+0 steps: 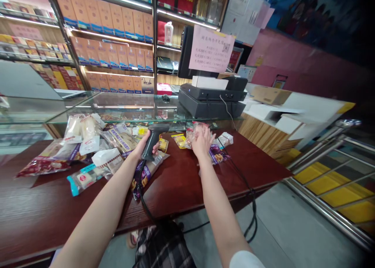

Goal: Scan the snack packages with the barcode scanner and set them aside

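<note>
My left hand [143, 147] is wrapped round the grip of a black barcode scanner [151, 141], whose cord runs down past the table edge. Below the scanner lies a purple snack bag [145, 174]. My right hand [202, 141] grips a clear snack packet [190, 137] from above; its fingers partly cover the packet. Close by are a yellow packet [179, 140], another purple bag [219, 154] and a small white-and-clear packet [227, 138]. Left of the scanner is a heap with a bread bag [121, 137], white-wrapped packets [89, 129] and a blue-ended packet [84, 179].
Behind the dark red table [175, 182] stands a glass counter [129, 104] with a black cash drawer [211, 104] and a monitor [185, 53] bearing a pink notice [212, 47]. A black cable [240, 172] hangs at right. Metal railings [331, 190] stand further right.
</note>
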